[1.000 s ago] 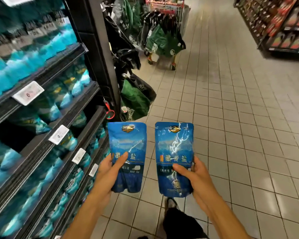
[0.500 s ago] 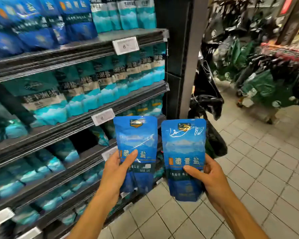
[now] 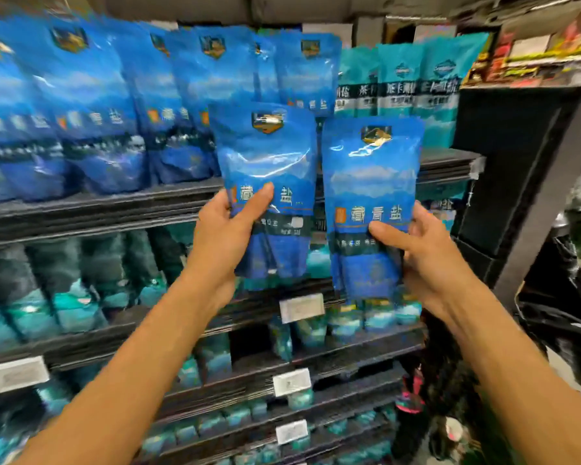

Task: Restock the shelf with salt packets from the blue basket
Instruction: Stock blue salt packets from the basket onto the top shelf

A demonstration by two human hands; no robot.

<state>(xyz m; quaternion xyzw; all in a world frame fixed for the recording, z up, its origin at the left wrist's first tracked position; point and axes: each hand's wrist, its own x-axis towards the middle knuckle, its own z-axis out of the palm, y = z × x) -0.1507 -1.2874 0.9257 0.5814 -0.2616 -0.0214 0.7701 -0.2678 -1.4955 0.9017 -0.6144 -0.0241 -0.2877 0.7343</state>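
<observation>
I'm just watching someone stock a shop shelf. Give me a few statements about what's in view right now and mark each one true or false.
1. Each hand holds one blue salt packet. True: the left hand grips the left packet, the right hand the right packet.
2. The packets are held upside down. False: both are upright, logos at the top.
3. The top shelf already carries matching blue packets. True.
4. The teal packets stand left of the blue ones. False: they stand to the right.
5. The blue basket is in view. False: it is not visible.
</observation>
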